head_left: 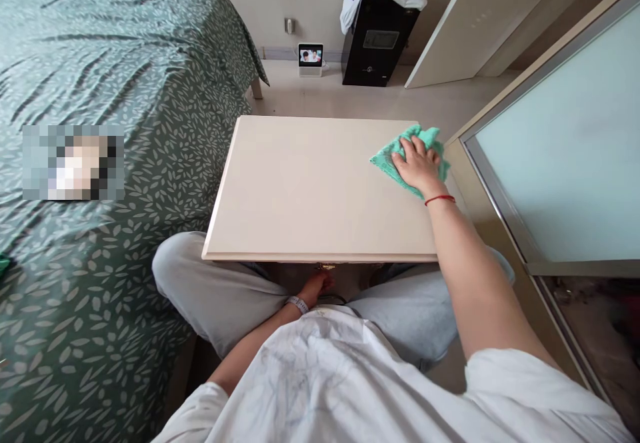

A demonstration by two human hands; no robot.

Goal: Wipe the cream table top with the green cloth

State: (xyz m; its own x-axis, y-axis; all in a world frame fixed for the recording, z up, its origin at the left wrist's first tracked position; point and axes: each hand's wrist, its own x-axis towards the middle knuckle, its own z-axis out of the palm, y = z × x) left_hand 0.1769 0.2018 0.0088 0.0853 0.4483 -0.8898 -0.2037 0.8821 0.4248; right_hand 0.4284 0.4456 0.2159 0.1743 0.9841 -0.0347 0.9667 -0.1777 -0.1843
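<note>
A green cloth lies at the far right corner of a cream cabinet top. My right hand, with a red string at the wrist, presses on the cloth with its fingers spread over it; part of the cloth hangs past the right edge. My left hand is low in front of the cabinet, between my knees, just below a small brass-coloured handle. Its fingers look curled, and whether anything is in them is too small to tell.
On the left stands a bed with a green leaf-patterned cover. Beyond the cabinet are a small screen on the floor and a black box with clothes on top. A frosted sliding door borders the right side.
</note>
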